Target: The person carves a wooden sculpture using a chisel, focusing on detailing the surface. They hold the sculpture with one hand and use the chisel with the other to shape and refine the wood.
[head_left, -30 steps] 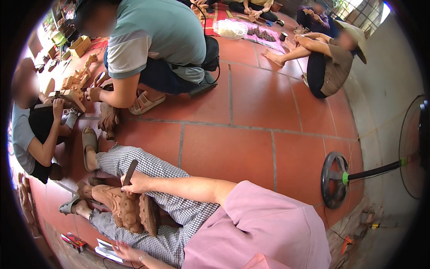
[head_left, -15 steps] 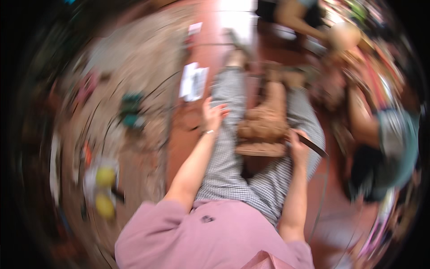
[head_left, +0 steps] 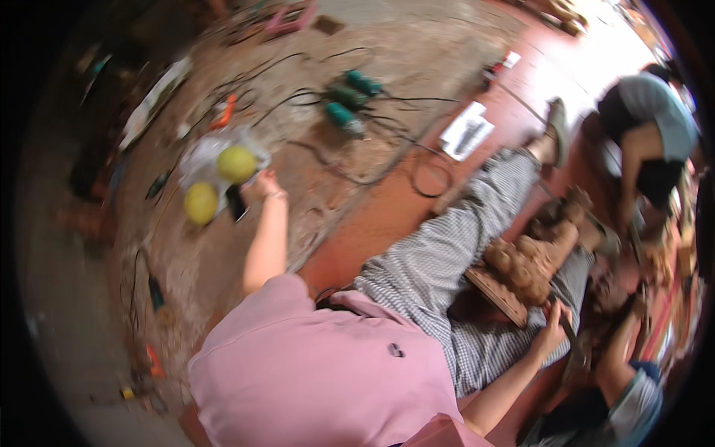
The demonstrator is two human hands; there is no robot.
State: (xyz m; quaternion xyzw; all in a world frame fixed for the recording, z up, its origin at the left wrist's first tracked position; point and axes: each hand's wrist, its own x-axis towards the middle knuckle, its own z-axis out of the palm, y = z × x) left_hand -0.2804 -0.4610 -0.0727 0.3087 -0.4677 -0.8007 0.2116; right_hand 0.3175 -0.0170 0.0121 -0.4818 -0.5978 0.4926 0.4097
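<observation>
My left hand (head_left: 265,186) reaches out to the left, fingers slightly blurred but apart, with nothing seen in them. Just beside it lie a dark phone (head_left: 237,203) and two round yellow fruits (head_left: 237,164) on a clear plastic bag (head_left: 199,158). Between my legs rests a brown carved wooden figure (head_left: 525,264), tilted, its flat base (head_left: 495,296) toward me. Next to that base, over my thigh, my right hand (head_left: 550,332) is closed on a long dark flat tool (head_left: 573,339); whether it is a file or a blade I cannot make out.
Green power tools (head_left: 346,97) with trailing black cords lie on the dusty floor ahead. White papers (head_left: 466,132) sit on the red tiles. One person (head_left: 648,127) bends over at the far right; another (head_left: 625,387) works close by at the near right, beside wooden pieces.
My view has swung left, so the carving and legs now appear farther right. The left hand has moved from above my left leg out to the phone and fruits. My right hand keeps the dark tool.
</observation>
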